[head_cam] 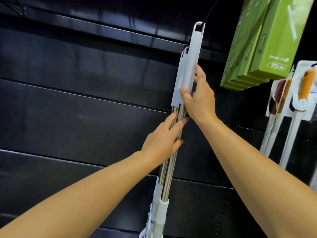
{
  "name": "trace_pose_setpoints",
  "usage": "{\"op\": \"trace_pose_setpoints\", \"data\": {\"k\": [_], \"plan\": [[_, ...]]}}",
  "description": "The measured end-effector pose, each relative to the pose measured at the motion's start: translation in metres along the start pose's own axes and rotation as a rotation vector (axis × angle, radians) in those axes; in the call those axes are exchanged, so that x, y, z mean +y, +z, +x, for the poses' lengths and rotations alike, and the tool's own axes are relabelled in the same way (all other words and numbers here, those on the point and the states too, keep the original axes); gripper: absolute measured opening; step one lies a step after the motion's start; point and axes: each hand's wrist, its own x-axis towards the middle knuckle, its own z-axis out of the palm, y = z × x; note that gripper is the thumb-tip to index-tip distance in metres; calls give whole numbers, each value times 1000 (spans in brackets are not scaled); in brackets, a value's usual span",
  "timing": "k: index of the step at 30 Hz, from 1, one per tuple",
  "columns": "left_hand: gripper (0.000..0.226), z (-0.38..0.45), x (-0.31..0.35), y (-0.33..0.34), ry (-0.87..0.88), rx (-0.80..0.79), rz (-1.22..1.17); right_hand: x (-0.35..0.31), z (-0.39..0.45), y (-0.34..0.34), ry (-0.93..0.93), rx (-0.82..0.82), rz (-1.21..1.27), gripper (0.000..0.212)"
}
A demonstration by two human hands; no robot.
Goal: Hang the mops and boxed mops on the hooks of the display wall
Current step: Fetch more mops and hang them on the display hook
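Observation:
Three mops [187, 66] with white handle caps and steel poles hang close together in front of the black display wall [85, 83]. The front mop's white loop [199, 27] sits over a black hook [210, 12]. My right hand [199, 97] holds the lower end of the white caps, thumb in front and fingers behind. My left hand [164, 140] grips the steel poles [169, 169] just below. The mop heads are out of view at the bottom.
Several green mop boxes [267, 48] marked 35cm hang at the upper right. Below them hang carded mops [295, 93] with orange and red pictures and white poles. The black slat wall to the left is bare.

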Motion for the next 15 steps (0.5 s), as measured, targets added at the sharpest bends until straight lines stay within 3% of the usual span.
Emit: {"op": "trace_pose_setpoints", "data": {"k": [6,11,15], "plan": [[72,3,-7,5,30,-41,83,5,8,2,16,-103,-180,81],[80,9,-22,18,45,-79,156,17,13,16,33,-109,-190,78],[83,3,-45,36,93,-160,292,32,14,30,49,-201,-362,81]]}}
